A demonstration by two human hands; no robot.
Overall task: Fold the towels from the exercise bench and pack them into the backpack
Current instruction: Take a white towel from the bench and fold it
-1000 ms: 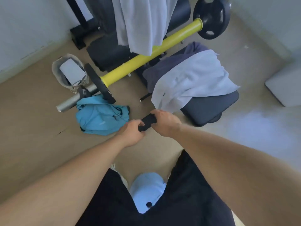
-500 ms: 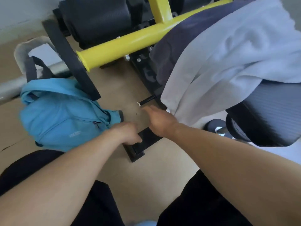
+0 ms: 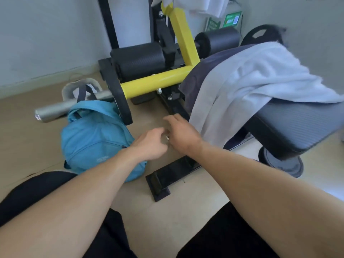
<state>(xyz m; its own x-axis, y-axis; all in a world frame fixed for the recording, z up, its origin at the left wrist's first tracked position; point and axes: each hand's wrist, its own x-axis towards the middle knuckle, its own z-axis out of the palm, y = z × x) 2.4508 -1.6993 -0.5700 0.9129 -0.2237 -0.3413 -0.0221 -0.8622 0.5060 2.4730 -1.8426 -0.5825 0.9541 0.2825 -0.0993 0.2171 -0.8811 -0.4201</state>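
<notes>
Low over the tan floor (image 3: 28, 138), between backpack and bench: left hand (image 3: 149, 144) with fingers curled loosely inward, nothing visibly held, whether gripping anything impossible to tell. Just beside it, nearly touching at the fingertips, right hand (image 3: 181, 134), fingers bent and reaching forward, empty as far as can be seen; small metallic glint between the two hands, too small to identify. Directly right of the right hand, the hanging edge of a white towel (image 3: 242, 90), close to the knuckles but not clearly touched. Draped over a dark grey towel (image 3: 193, 81), both spread across the black padded exercise bench (image 3: 297, 127). Left of and partly under the left wrist, blue backpack (image 3: 93, 138) lying on the floor, zipped as far as visible. Below the hands, black bench foot (image 3: 167, 175) flat on the floor. Farther out, yellow frame bar (image 3: 154, 82), black foam roller (image 3: 137, 60), silver bar end (image 3: 55, 110). At top edge, another white towel (image 3: 201, 4) hanging from the frame.
</notes>
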